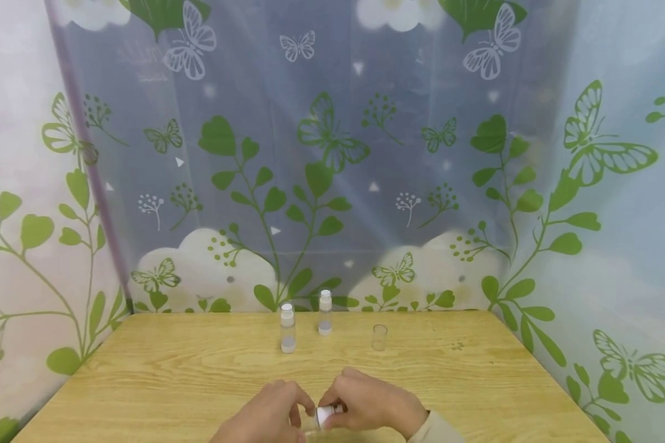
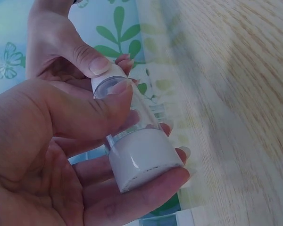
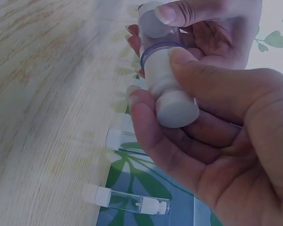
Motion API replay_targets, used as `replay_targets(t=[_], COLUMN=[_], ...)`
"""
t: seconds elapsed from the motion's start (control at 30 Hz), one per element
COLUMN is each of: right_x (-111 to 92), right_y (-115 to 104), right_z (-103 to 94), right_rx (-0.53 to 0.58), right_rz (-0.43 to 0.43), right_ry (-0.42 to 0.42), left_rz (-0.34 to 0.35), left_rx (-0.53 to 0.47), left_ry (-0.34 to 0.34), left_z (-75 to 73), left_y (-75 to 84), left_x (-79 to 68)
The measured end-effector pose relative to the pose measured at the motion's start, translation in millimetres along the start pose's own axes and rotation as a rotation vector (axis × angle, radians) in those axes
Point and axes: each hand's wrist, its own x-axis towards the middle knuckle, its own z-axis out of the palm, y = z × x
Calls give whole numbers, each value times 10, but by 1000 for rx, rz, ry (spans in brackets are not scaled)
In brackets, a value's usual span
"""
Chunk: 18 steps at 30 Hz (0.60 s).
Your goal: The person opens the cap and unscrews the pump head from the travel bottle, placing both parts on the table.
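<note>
Currently held aslant by two hands, at the near middle of a yellow wood-grain table (image 1: 172,369): a small cylindrical bottle (image 2: 148,117) of clear plastic with a broad white base (image 2: 142,155) and a white pump head (image 3: 177,108). Clasped round the clear wall and base by the left hand (image 1: 266,412), with the thumb along the wall and fingers curled beneath. Pinched at the smooth white collar (image 3: 158,68) by the right hand (image 1: 368,403), just beside the left, with a forefinger bent near the pump head. Impossible to tell a seated collar from a loose one in these views.

Apt to slip or spin in the left fingers under a hard turn, given such smooth plastic. Likely to bind or sit crooked if forced off line by the right hand. Could drop to the table with any easing of both grips at once.

Farther off, upright toward the far edge: a left clear bottle with white top (image 1: 287,329) and a slightly farther right clear bottle with white top (image 1: 325,314). To the right of both, a transparent cylindrical cap (image 1: 379,338). At risk of toppling from a careless far reach. Behind, a blue-grey cloth (image 1: 266,80) printed with green leaves and butterflies.
</note>
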Motion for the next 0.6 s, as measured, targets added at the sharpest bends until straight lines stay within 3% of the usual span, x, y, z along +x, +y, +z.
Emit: replay_targets(t=[0.3,0.6], right_x=[-3,19], right_y=[9,22], right_z=[-11,-4], right_rx=[-4,-31], right_rz=[-12,31], right_ry=[39,62], left_rz=[-8,-13], left_rx=[-38,-64], left_ry=[6,10], left_z=[-1,4], left_y=[0,-15], left_x=[11,15])
